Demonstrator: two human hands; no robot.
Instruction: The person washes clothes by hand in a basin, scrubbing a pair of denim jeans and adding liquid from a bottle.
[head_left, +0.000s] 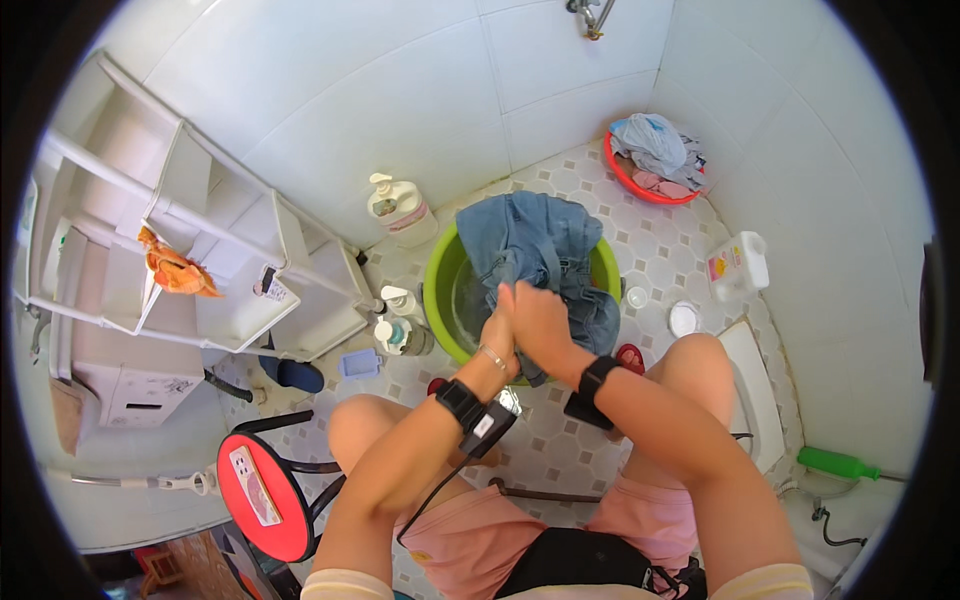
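Blue denim jeans (536, 236) lie bunched over a round green plastic basin (442, 300) on the tiled floor, draped across its far and right parts. Cloudy water (469, 300) shows inside the basin at the left. Above the near half of the basin, my left hand (501, 330) and my right hand (541, 322) are pressed together, both closed on the denim. The fingers partly hide the gripped fabric. Each wrist bears a black strap with a device.
A red basin (630, 184) of clothes stands in the far corner. Pump bottles (401, 210) are left of the green basin; a white jug (739, 266) and a small bowl (684, 319) are right. A white shelf rack (240, 285) and a red stool (262, 525) holding a phone stand left.
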